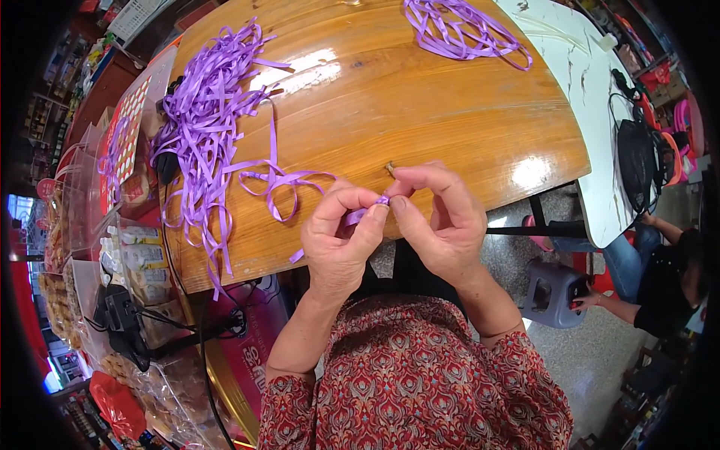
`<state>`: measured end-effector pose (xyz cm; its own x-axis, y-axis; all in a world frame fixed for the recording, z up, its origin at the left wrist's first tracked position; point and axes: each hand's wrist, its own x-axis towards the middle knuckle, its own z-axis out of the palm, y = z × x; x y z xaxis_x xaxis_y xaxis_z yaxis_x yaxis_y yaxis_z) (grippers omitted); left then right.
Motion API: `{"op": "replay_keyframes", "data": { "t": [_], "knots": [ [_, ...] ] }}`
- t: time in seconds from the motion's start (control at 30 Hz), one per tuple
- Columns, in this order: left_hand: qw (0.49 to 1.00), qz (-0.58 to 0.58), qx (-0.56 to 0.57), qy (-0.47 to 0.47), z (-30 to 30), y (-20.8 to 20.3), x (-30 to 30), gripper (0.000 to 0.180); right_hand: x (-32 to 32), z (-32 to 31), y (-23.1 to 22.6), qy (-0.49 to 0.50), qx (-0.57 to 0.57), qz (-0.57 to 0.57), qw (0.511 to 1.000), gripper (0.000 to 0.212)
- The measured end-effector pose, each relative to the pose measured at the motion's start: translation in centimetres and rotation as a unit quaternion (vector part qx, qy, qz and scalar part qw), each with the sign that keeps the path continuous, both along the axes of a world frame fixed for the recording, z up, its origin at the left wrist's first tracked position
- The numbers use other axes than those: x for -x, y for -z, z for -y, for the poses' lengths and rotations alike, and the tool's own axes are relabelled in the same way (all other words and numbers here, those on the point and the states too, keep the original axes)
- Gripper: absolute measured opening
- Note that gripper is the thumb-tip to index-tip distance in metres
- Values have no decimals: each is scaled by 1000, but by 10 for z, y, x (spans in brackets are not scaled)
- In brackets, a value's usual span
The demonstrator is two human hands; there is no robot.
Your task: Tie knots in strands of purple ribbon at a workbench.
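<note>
In front of my body, at the near edge of the wooden table (337, 97), a narrow purple ribbon (355, 217) is pinched between my two hands. My left hand (337, 240) is closed, thumb and index finger pressed on the ribbon. My right hand (446, 229) meets it fingertip to fingertip, its thumb against the same bit of ribbon. A small brass-coloured piece (390, 169) shows by the right index fingertip; whether it is held or lies on the wood I cannot tell. Loops of ribbon (274, 180) trail on the tabletop left of my hands.
A big tangled heap of purple ribbons (214, 97) covers the table's left side; another bundle (469, 34) lies at the far right. Packaged goods (142, 259) and a black cable (201, 352) are at left. On the right, a person (660, 277) touches a grey stool (555, 296).
</note>
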<state>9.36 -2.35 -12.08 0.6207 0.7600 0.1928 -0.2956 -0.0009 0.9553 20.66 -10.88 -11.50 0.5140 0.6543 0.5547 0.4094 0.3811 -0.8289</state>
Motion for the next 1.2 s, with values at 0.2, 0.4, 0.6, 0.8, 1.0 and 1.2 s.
{"op": "replay_keyframes", "data": {
  "t": [0.2, 0.4, 0.6, 0.8, 1.0, 1.2],
  "knots": [
    [1000, 4, -23, -3, -1, 0, 2, 8, 1, -2, -1, -32, 45, -93, 994, 26],
    [999, 38, 7, -15, -1, 7, 2, 9, 3, -6, -1, -88, 24, -194, 977, 18],
    [990, 111, 86, 24, -2, 7, 1, 10, 6, -6, -3, -106, 7, -229, 968, 15],
    [984, 119, 126, 38, 1, 4, 3, 10, 10, -13, 4, 6, 8, -133, 991, 8],
    [994, 95, 47, 8, 1, 2, 3, 8, 8, -3, -4, -24, -14, -114, 993, 18],
    [996, 53, 66, -3, 3, 4, 4, 7, 6, -1, -8, 81, -23, 139, 987, 21]
  ]
}}
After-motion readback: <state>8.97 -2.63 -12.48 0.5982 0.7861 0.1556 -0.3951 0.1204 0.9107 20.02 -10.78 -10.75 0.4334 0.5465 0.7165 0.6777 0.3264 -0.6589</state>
